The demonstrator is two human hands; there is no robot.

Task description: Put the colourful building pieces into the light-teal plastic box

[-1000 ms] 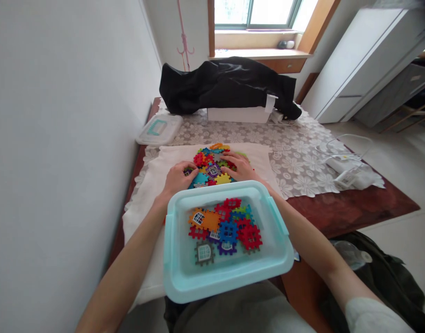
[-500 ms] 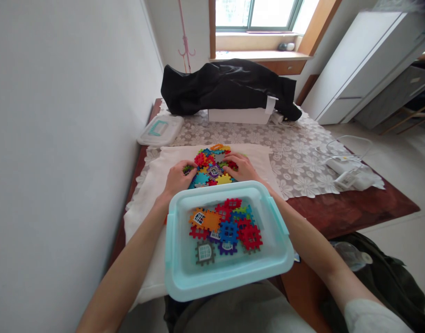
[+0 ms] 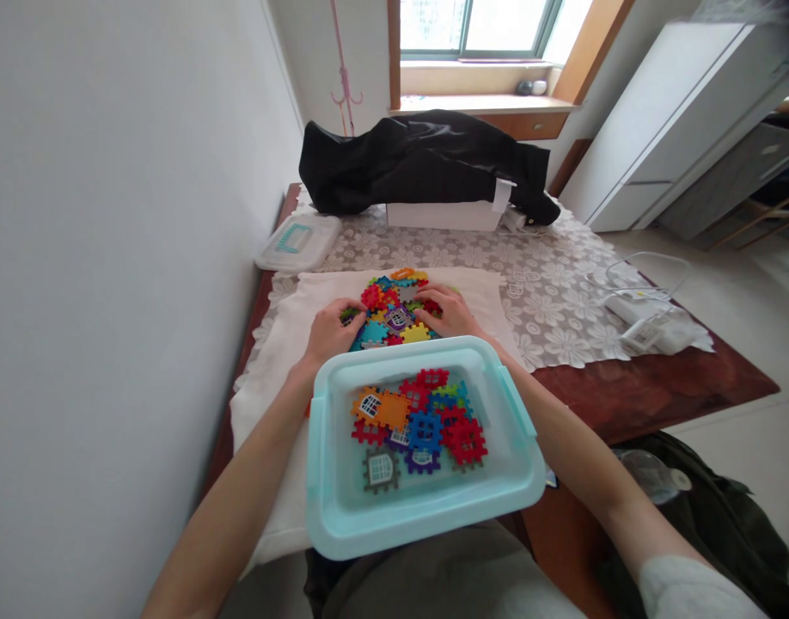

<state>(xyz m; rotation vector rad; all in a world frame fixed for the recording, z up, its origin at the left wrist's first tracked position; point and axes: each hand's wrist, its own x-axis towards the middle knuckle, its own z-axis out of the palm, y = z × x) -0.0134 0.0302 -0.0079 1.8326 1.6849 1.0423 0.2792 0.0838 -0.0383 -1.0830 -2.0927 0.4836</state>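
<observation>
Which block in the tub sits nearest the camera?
The grey block with the white window, at the tub's near left. The other blocks, orange, red and blue, cluster farther back towards the hands; the purple one beside it lies slightly farther off.

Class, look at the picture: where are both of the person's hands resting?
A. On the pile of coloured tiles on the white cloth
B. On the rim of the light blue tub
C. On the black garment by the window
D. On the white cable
A: the left hand and right hand rest on either side of the tile pile, beyond the tub.
</observation>
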